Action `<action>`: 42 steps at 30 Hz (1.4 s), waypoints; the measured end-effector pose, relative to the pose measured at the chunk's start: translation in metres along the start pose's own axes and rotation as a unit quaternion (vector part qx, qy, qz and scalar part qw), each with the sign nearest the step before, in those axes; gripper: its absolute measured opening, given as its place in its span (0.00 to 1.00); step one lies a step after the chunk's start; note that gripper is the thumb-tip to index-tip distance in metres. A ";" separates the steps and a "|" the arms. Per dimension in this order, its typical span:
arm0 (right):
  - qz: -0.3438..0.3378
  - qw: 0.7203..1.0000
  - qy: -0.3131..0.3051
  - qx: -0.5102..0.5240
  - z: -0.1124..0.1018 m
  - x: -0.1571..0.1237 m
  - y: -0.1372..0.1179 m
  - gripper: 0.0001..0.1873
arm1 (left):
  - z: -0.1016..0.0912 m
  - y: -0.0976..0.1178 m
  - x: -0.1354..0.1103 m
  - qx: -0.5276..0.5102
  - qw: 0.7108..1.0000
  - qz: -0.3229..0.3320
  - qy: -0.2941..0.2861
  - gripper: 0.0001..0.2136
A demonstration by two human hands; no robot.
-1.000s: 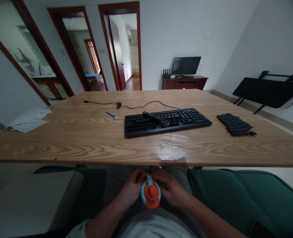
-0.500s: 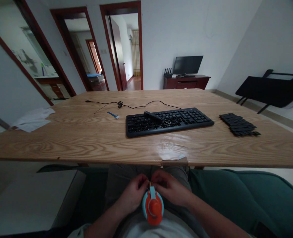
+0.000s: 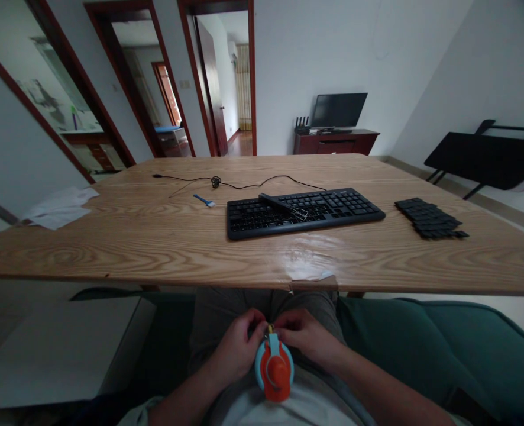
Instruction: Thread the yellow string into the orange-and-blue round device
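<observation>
An orange and blue round device [image 3: 274,370] rests in my lap below the table edge. My left hand [image 3: 239,345] curls against its left side and my right hand [image 3: 305,342] curls against its right, and both pinch a small yellowish part at its top. On the wooden table [image 3: 155,248] lies a black keyboard [image 3: 304,212] with a dark tool and a wire puller on it. A pile of loose black keycaps [image 3: 429,218] sits to its right.
A small blue brush [image 3: 204,200] and the keyboard's black cable [image 3: 226,183] lie behind the keyboard. White paper [image 3: 58,207] covers the table's left corner. A green sofa [image 3: 421,343] is under me. Doorways, a TV stand and a folded black table stand beyond.
The view has tilted slightly, so the table sits higher in the picture. Both hands have drawn closer together at the top of the orange device, which has barely moved.
</observation>
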State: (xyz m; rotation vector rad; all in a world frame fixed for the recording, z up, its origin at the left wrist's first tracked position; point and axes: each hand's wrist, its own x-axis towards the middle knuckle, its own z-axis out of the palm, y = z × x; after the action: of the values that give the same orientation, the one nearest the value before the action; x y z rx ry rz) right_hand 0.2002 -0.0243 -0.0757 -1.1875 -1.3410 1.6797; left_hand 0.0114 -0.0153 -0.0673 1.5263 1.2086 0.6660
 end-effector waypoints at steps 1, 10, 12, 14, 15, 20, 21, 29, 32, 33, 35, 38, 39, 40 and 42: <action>0.005 1.000 0.003 -0.018 0.000 0.002 -0.002 0.15 | 0.000 0.001 0.000 0.008 1.000 0.000 -0.001 0.10; 0.035 0.980 -0.043 -0.194 0.000 0.013 -0.032 0.09 | -0.011 0.004 -0.001 0.017 0.999 -0.016 -0.046 0.12; 0.042 0.980 -0.037 -0.190 0.000 0.012 -0.030 0.11 | -0.015 0.004 -0.002 -0.012 0.997 -0.024 -0.071 0.14; 0.046 0.983 -0.028 -0.177 0.000 0.011 -0.026 0.13 | -0.019 0.006 -0.003 -0.030 0.995 -0.031 -0.093 0.16; 0.049 0.984 -0.026 -0.167 0.000 0.010 -0.024 0.13 | -0.021 0.008 -0.003 -0.029 0.994 -0.035 -0.101 0.16; 0.037 0.995 -0.046 -0.081 -0.005 0.001 -0.014 0.12 | -0.022 0.009 -0.001 -0.023 0.994 -0.042 -0.095 0.13; 0.024 0.996 -0.042 -0.070 -0.006 -0.002 -0.012 0.12 | -0.021 0.008 0.000 -0.036 0.994 -0.040 -0.091 0.13; -0.052 0.996 0.034 -0.069 -0.001 -0.005 0.000 0.13 | -0.013 0.004 0.001 -0.086 0.994 -0.024 -0.058 0.13; -0.064 0.993 0.085 -0.056 0.005 -0.003 0.003 0.14 | -0.010 0.004 0.001 -0.088 0.995 -0.029 -0.037 0.13; -0.072 0.991 0.096 -0.058 0.007 -0.003 0.004 0.14 | -0.009 0.004 0.001 -0.088 0.995 -0.029 -0.033 0.13; -0.088 0.988 0.104 -0.073 0.009 -0.004 0.005 0.13 | -0.008 0.004 0.000 -0.082 0.996 -0.031 -0.030 0.13; -0.098 0.985 0.103 -0.095 0.010 -0.006 0.005 0.14 | -0.007 0.006 -0.001 -0.073 0.996 -0.028 -0.034 0.13; -0.100 0.985 0.103 -0.100 0.010 -0.007 0.005 0.14 | -0.007 0.006 -0.001 -0.073 0.996 -0.025 -0.035 0.13; -0.102 0.984 0.104 -0.105 0.010 -0.008 0.005 0.14 | -0.007 0.006 -0.002 -0.071 0.997 -0.022 -0.034 0.12; -0.110 0.982 0.104 -0.115 0.009 -0.008 0.004 0.14 | -0.006 0.006 -0.002 -0.066 0.997 -0.018 -0.030 0.12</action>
State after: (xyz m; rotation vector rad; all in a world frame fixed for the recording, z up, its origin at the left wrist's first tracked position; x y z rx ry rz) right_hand 0.1953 -0.0358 -0.0774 -1.2548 -1.5027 1.2364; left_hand 0.0078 -0.0148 -0.0592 1.4017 1.1235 0.6589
